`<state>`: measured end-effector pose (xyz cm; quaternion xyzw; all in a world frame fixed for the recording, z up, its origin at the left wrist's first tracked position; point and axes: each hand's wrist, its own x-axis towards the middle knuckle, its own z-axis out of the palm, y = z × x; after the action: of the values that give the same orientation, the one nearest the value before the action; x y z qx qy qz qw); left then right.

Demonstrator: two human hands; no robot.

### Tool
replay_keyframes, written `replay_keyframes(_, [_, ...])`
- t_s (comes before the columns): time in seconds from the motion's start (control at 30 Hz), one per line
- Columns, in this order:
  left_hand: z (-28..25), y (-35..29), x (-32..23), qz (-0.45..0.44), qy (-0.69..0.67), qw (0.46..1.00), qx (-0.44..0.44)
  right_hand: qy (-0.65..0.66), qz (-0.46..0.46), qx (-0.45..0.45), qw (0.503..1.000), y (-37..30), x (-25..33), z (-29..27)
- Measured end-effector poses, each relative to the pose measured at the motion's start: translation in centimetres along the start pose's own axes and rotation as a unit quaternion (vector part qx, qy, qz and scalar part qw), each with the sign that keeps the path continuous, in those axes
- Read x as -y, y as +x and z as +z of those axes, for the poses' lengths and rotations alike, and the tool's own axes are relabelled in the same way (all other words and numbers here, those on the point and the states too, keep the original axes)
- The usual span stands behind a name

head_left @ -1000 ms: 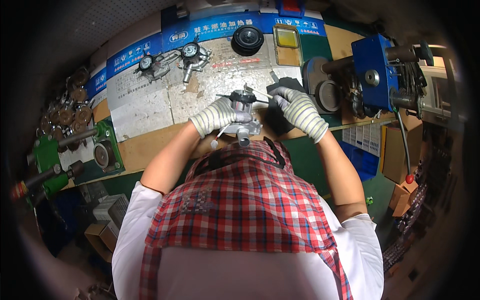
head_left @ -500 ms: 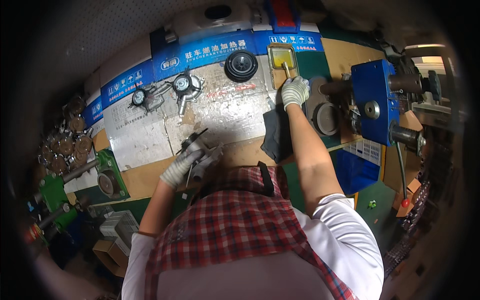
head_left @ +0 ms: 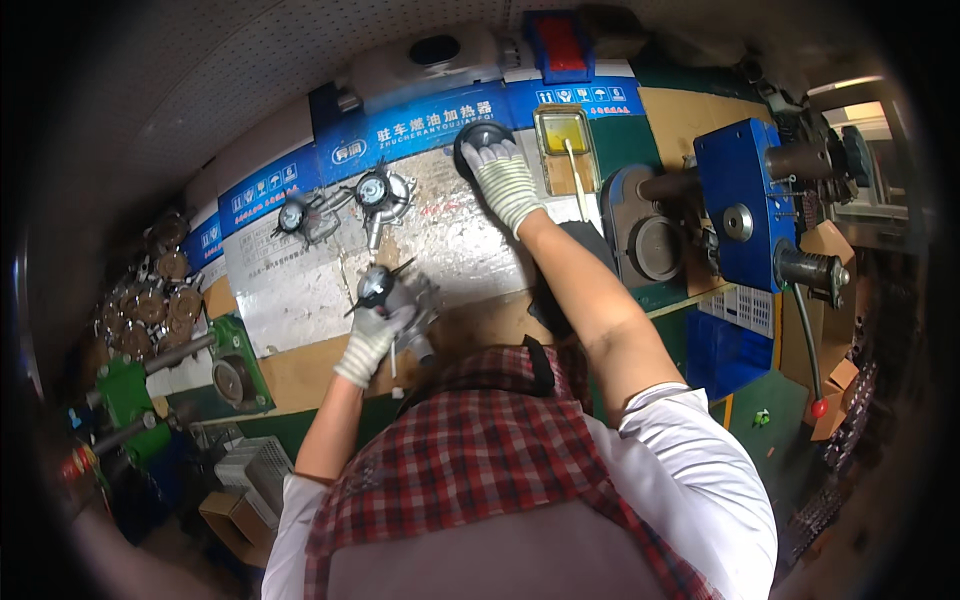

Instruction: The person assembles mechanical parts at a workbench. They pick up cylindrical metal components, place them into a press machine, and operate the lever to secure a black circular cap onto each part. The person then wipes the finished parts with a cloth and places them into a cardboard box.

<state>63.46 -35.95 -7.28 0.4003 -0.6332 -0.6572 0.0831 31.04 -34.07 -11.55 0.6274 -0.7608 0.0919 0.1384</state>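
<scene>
My left hand point(head_left: 372, 338), in a striped knit glove, grips a grey cast-metal housing point(head_left: 418, 300) with a dark round hub and a thin black rod, close in front of my apron. My right hand point(head_left: 505, 180), gloved the same way, reaches forward onto a black round part point(head_left: 487, 132). Its fingers bend over that part's top and hide much of it. A pale-handled brush point(head_left: 577, 180) leans in a small tray of yellow liquid point(head_left: 541, 130) to the right of this hand. Two similar metal housings lie further left: one housing point(head_left: 382, 195) and another housing point(head_left: 300, 218).
A blue hand press point(head_left: 735, 215) with a lever stands at the right, beside a dark round fixture point(head_left: 655, 240). At the left are a green clamp fixture point(head_left: 235, 370) and a heap of round metal parts point(head_left: 150, 305). A blue bin point(head_left: 730, 350) sits below the bench edge.
My right hand has let go of the brush, which now rests in the tray, and has moved left onto the black round part. My left hand still holds the metal housing.
</scene>
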Motion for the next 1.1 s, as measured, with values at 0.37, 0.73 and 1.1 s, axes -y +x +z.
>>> replay_keyframes(0.37, [10.8, 4.5, -4.9, 0.225, 0.208, 0.948, -0.083, 0.748, 0.314, -0.028, 0.584, -10.0, 0.7, -22.9])
replay_keyframes(0.73, [22.9, 3.5, -8.7, 0.394, 0.379, 0.836, -0.048, 0.541, 0.334, -0.032, 0.771, -19.6, -3.6, -22.1])
replay_keyframes(1.1, [32.7, 4.5, -6.6, 0.266, 0.229, 0.928, 0.129, 0.462, 0.424, 0.019, 0.779, -24.9, -10.6, -24.0])
